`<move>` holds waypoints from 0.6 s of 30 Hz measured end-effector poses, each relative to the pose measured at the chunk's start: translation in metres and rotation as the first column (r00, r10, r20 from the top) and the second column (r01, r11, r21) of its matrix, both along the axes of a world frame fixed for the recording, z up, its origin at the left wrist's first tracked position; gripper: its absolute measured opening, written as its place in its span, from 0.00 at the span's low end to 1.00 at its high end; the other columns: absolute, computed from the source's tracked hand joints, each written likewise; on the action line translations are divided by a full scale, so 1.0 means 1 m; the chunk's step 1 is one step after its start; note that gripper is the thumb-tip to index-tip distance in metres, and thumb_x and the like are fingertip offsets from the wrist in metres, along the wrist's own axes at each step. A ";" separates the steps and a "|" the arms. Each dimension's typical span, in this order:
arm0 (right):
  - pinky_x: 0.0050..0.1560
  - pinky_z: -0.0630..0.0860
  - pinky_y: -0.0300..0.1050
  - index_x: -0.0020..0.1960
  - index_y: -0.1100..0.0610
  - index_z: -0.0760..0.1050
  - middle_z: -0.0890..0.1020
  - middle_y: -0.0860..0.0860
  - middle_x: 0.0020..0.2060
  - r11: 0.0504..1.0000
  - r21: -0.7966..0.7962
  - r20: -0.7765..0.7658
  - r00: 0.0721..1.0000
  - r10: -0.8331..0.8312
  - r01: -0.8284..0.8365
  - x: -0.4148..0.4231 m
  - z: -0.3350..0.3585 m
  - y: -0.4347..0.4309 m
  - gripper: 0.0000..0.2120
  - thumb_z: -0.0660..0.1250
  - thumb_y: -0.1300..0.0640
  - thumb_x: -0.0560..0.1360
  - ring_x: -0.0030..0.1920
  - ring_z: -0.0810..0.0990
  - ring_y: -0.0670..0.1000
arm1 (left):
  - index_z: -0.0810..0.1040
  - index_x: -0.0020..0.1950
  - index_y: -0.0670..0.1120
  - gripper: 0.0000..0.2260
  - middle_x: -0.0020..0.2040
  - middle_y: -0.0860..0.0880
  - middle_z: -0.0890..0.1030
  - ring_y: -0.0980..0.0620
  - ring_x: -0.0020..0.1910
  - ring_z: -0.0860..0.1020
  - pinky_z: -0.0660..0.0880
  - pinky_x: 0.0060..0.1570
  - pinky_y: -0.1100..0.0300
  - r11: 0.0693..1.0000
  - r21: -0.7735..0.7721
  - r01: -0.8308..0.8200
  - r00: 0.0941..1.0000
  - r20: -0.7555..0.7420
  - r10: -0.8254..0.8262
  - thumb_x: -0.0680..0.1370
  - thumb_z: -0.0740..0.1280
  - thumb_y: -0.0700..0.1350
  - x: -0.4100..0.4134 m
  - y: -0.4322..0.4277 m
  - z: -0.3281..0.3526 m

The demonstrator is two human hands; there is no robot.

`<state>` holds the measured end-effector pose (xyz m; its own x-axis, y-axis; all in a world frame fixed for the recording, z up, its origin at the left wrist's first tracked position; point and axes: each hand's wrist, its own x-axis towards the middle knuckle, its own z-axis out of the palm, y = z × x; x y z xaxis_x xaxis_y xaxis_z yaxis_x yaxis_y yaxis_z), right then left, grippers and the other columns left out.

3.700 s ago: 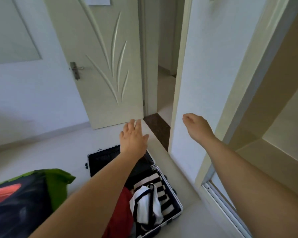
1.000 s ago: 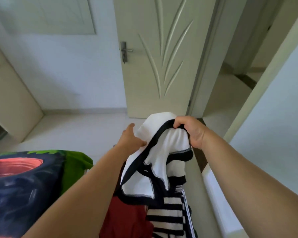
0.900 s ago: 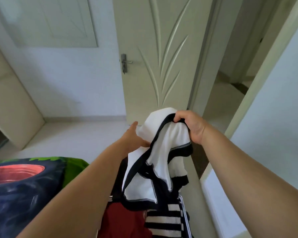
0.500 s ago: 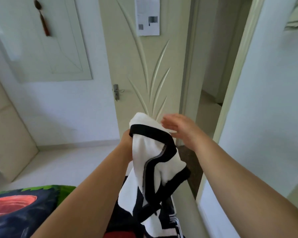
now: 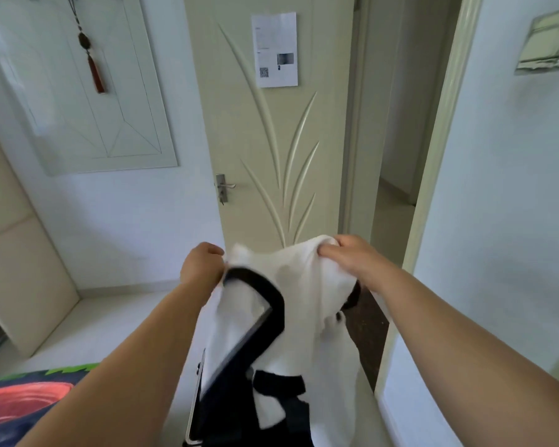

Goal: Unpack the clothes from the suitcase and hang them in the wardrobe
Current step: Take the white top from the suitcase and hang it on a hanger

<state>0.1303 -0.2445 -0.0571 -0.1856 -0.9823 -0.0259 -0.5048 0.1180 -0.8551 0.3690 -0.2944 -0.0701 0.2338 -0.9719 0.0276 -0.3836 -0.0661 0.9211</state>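
A white garment with black trim [image 5: 304, 304] hangs in front of me, held up by both hands. My left hand [image 5: 200, 267] grips its left top edge beside the black band. My right hand [image 5: 349, 258] pinches the right top edge, so the cloth is spread between them. Below it, the open black suitcase [image 5: 196, 408] shows only a silver rim and dark lining, mostly hidden by the garment. The wardrobe is not in view.
A cream door [image 5: 271, 124] with a handle [image 5: 223, 187] stands straight ahead, with an open doorway [image 5: 397, 156] to its right. A white wall panel [image 5: 497, 221] is close on the right. A dark blue and green bedspread [image 5: 20, 404] lies at lower left.
Both hands lifted the garment out of the suitcase and raised it. My right hand let go briefly, then took the right edge again, spreading the cloth wider.
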 end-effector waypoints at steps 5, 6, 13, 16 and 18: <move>0.34 0.70 0.40 0.43 0.58 0.78 0.79 0.53 0.35 0.998 0.038 -0.001 0.999 0.053 -0.053 0.025 0.009 -0.005 0.09 0.69 0.52 0.71 0.35 0.77 0.50 | 0.67 0.68 0.49 0.27 0.62 0.49 0.74 0.50 0.59 0.73 0.71 0.59 0.56 0.883 -0.064 0.465 0.885 0.037 -0.464 0.71 0.73 0.43 -0.040 0.024 0.010; 0.36 0.72 0.42 0.43 0.58 0.79 0.79 0.53 0.35 0.999 0.029 0.066 0.997 0.031 -0.033 0.032 0.008 -0.007 0.08 0.70 0.53 0.70 0.36 0.78 0.51 | 0.62 0.72 0.50 0.35 0.63 0.49 0.72 0.50 0.61 0.72 0.71 0.61 0.55 0.808 0.009 0.589 0.806 0.074 -0.588 0.69 0.76 0.45 -0.056 0.033 0.009; 0.56 0.77 0.47 0.59 0.54 0.75 0.81 0.50 0.53 0.971 0.026 0.410 0.888 0.207 -0.238 0.008 0.015 0.009 0.19 0.73 0.52 0.70 0.54 0.80 0.50 | 0.72 0.62 0.49 0.26 0.52 0.50 0.81 0.49 0.52 0.80 0.78 0.50 0.52 0.881 -0.050 0.471 0.882 -0.001 -0.471 0.65 0.70 0.52 -0.081 0.021 -0.001; 0.57 0.77 0.48 0.60 0.54 0.73 0.80 0.49 0.55 0.962 0.157 0.142 0.969 0.203 -0.224 0.004 0.005 0.021 0.23 0.75 0.54 0.68 0.55 0.79 0.48 | 0.77 0.57 0.47 0.17 0.50 0.47 0.82 0.47 0.50 0.80 0.78 0.51 0.49 0.900 -0.085 0.428 0.898 -0.074 -0.434 0.70 0.69 0.48 -0.089 0.017 0.000; 0.54 0.77 0.47 0.58 0.56 0.76 0.82 0.53 0.53 0.977 0.155 0.037 0.989 0.141 -0.145 0.004 -0.004 0.027 0.16 0.72 0.57 0.71 0.50 0.81 0.49 | 0.77 0.57 0.45 0.13 0.51 0.46 0.82 0.47 0.51 0.79 0.76 0.51 0.51 0.904 -0.109 0.414 0.901 -0.095 -0.424 0.74 0.68 0.47 -0.098 0.017 0.000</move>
